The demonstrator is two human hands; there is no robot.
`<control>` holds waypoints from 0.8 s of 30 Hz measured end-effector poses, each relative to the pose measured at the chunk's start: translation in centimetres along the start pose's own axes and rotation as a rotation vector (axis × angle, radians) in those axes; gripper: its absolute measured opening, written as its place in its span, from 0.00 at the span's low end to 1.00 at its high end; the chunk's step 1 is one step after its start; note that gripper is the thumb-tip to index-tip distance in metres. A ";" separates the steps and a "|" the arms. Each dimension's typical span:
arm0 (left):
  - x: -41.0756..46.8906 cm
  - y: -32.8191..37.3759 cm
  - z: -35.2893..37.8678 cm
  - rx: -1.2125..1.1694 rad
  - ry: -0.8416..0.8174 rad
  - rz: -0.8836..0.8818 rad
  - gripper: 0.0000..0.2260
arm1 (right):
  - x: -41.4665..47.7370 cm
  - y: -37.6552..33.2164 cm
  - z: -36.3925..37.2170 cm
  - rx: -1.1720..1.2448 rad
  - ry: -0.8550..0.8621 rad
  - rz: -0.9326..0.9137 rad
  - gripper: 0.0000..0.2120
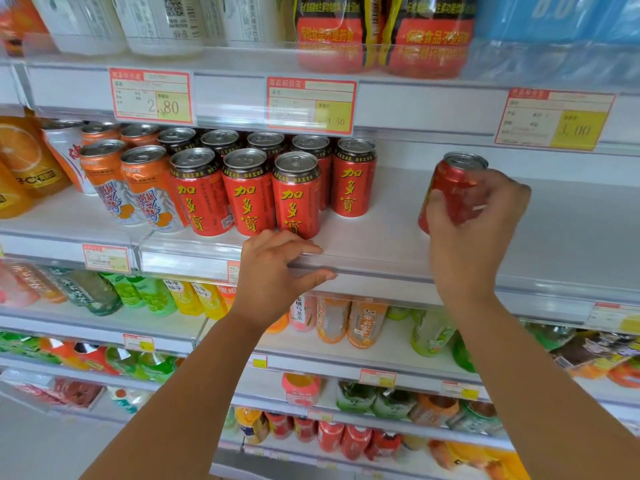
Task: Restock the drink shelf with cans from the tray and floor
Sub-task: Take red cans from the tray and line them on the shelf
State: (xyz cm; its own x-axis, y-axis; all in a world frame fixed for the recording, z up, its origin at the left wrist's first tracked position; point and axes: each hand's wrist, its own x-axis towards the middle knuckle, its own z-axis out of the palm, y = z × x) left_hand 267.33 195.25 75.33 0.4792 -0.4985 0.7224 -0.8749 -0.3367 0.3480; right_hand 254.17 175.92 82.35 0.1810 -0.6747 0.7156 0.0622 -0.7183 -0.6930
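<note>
My right hand point(474, 223) is shut on a red can point(450, 183), tilted, over the bare right part of the white drink shelf point(398, 244). Several red cans with yellow characters point(247, 192) stand in rows on the shelf's middle. My left hand point(277, 268) rests on the shelf's front edge, just below the front red cans, fingers curled over the rail and holding no can. The tray and floor are out of view.
Orange-and-silver cans point(138, 188) stand left of the red ones, with orange juice bottles point(20, 161) at far left. Price tags point(310, 105) hang on the shelf above. Lower shelves hold bottled teas and juices point(346, 323).
</note>
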 end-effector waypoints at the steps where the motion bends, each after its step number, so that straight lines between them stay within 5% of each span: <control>1: 0.0 0.0 0.0 0.002 0.003 0.001 0.18 | 0.6 0.6 -0.6 -0.063 0.025 0.050 0.25; 4: 0.0 0.1 0.0 0.003 0.004 -0.007 0.18 | 3.0 2.5 -0.7 -0.183 -0.226 0.359 0.44; 6: 0.0 0.1 0.0 -0.003 0.001 -0.011 0.18 | 3.8 3.1 -0.3 -0.123 -0.381 0.453 0.45; 11: 0.0 0.2 -0.1 -0.009 -0.018 -0.036 0.19 | 3.1 2.4 0.5 -0.058 -0.500 0.406 0.38; 17: 0.0 0.3 -0.1 0.001 -0.020 -0.040 0.19 | 1.5 0.8 1.2 0.079 -0.852 0.371 0.34; 24: 0.0 0.7 -0.5 0.032 -0.028 -0.053 0.19 | 0.5 0.2 2.8 -0.060 -0.778 0.228 0.36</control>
State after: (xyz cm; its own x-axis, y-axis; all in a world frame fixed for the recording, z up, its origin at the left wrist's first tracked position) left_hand 266.67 195.36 75.89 0.5267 -0.5014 0.6864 -0.8459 -0.3886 0.3653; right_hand 256.99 175.87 82.29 0.8145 -0.5102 0.2761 -0.1074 -0.6004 -0.7924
